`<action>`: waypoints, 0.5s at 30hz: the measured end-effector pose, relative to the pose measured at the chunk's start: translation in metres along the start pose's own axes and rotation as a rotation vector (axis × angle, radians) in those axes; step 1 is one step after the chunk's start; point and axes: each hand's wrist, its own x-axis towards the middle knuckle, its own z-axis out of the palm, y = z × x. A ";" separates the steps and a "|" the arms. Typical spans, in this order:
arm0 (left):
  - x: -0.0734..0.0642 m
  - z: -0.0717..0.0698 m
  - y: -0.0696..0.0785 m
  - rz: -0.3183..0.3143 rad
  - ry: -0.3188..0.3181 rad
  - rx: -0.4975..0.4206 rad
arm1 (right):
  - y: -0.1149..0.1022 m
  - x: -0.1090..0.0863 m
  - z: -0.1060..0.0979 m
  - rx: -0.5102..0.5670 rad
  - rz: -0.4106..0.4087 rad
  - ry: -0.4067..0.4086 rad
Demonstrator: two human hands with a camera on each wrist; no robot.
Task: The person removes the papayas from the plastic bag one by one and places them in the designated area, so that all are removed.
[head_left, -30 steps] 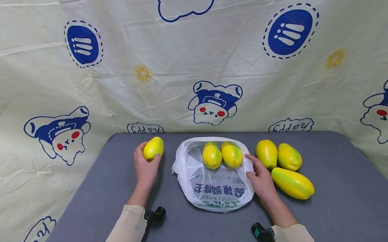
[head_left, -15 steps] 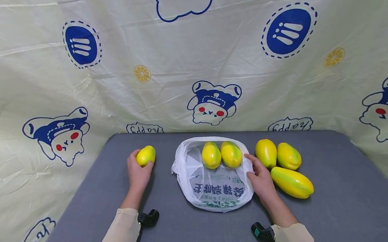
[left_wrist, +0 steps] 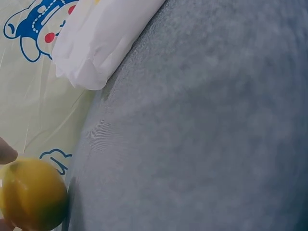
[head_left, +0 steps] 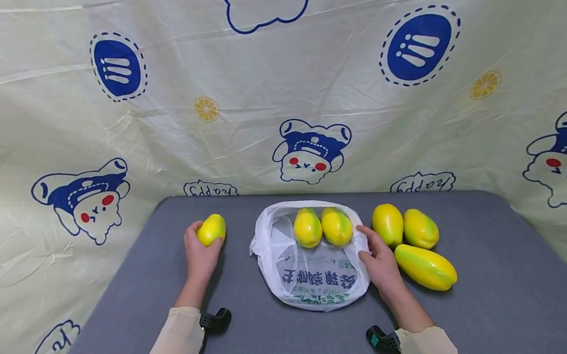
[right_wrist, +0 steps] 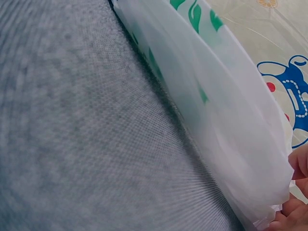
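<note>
My left hand grips a yellow-green papaya at the left of the table, thumb on one side and fingers on the other. In the left wrist view that papaya is right at the grey surface, with a fingertip against it. A white plastic bag with dark printing lies mouth-up in the middle, its rim spread wide. Inside, toward the back, are two papayas, one on the left and one on the right. At the bag's right rim, my right hand pinches the plastic.
Three more papayas lie together right of the bag: one at the back left, another beside it, and a longer one in front. A printed cloth hangs behind the grey table.
My left hand has moved left and a little nearer with the papaya, then stayed almost still over the last half second. The right hand and the bag hold their place.
</note>
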 end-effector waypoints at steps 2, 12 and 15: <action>0.000 0.000 0.001 0.009 0.013 -0.015 | 0.000 0.000 0.000 -0.001 -0.006 0.006; -0.005 -0.003 0.024 0.093 0.026 0.011 | 0.001 0.000 0.000 -0.049 -0.034 0.019; -0.009 0.002 0.038 0.161 0.033 0.023 | 0.001 0.000 0.000 -0.053 -0.042 0.020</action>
